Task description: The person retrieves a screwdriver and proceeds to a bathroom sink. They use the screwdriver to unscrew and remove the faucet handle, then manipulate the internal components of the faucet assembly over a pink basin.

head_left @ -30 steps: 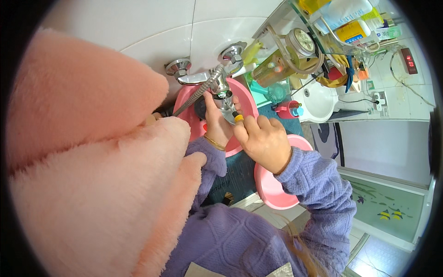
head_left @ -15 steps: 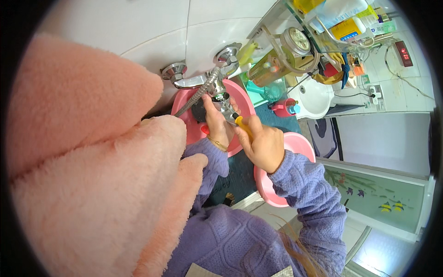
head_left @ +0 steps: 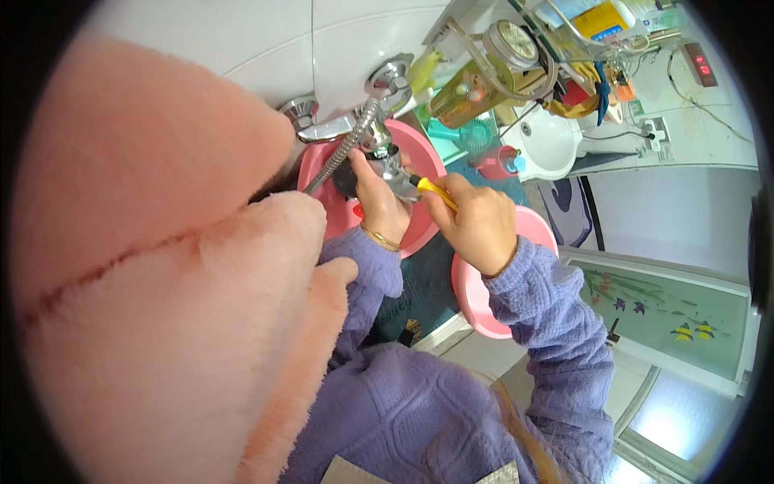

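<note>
My right hand (head_left: pixel 484 227) is closed round the yellow handle of a screwdriver (head_left: pixel 436 194), whose black collar points left at a shiny chrome faucet part (head_left: pixel 395 179). My left hand (head_left: pixel 382 202) is wrapped about that part from below, its thumb up along the near side and its other fingers mostly hidden. The screwdriver's tip is too small to make out against the metal. Above the hand, the chrome wall faucet (head_left: pixel 377 135) has a ribbed metal hose (head_left: pixel 347 149) running down in front of it. Behind the hands sits a pink basin (head_left: pixel 427 153) with a dark round object (head_left: pixel 345 179) over it.
A second pink basin (head_left: pixel 463 294) stands below my right wrist. Fluffy pink fabric (head_left: pixel 161 282) fills the left side. Beyond the faucet are a shelf with bottles (head_left: pixel 605 22), a lidded jar (head_left: pixel 468 97), a pink cup (head_left: pixel 496 164) and a white washbasin (head_left: pixel 552 141).
My right hand and the screwdriver have shifted slightly right, and more of the yellow handle shows. My left hand stays on the chrome part. The whole view has tilted a little.
</note>
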The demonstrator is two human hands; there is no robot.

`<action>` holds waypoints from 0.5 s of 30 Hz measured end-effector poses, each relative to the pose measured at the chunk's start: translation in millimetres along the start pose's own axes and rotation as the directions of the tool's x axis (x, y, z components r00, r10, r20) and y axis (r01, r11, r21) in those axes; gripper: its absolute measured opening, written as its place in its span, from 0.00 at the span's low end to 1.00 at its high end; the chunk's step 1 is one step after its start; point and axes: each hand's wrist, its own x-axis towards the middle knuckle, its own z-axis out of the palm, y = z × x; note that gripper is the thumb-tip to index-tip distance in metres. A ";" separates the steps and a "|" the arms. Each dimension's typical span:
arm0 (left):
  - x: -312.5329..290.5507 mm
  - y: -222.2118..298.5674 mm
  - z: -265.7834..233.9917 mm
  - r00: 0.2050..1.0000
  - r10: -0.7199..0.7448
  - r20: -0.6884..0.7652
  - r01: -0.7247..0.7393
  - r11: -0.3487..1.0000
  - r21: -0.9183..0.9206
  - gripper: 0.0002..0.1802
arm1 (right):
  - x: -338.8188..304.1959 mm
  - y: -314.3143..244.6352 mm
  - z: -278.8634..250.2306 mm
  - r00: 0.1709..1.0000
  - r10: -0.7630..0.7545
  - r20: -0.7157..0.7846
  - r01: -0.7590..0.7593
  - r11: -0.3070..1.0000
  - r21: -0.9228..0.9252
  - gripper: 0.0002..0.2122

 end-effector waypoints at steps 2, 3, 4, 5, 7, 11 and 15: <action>3.2 4.8 -2.3 0.999 -0.037 0.017 0.037 0.999 -0.030 0.32 | 1.7 -11.0 -8.9 0.992 -0.097 -0.084 0.101 0.994 0.044 0.10; 3.8 5.3 -1.4 0.998 -0.060 0.031 0.061 0.997 -0.045 0.32 | 2.7 -12.5 -13.0 0.982 -0.139 -0.131 0.147 0.987 0.057 0.10; 0.7 8.6 0.7 0.994 -0.096 0.050 0.099 0.993 -0.061 0.32 | 2.5 -12.6 -14.4 0.980 -0.121 -0.157 0.139 0.984 0.111 0.10; -1.0 9.5 -1.9 0.994 -0.094 0.054 0.097 0.993 -0.065 0.32 | 1.5 -10.8 -12.9 0.980 -0.116 -0.161 0.142 0.978 0.155 0.09; 2.1 4.4 -3.0 0.992 -0.097 0.080 0.103 0.992 -0.072 0.32 | -0.3 0.3 -8.9 0.978 -0.102 -0.183 0.143 0.963 0.230 0.09; 8.0 2.0 0.7 0.992 -0.120 0.031 0.123 0.988 -0.089 0.29 | -6.3 8.6 2.7 0.945 -0.126 -0.302 0.204 0.948 0.243 0.08; 6.7 9.2 -2.5 0.989 -0.104 0.109 0.104 0.995 0.005 0.30 | -1.1 9.1 2.1 0.898 -0.338 -0.280 0.392 0.906 0.162 0.08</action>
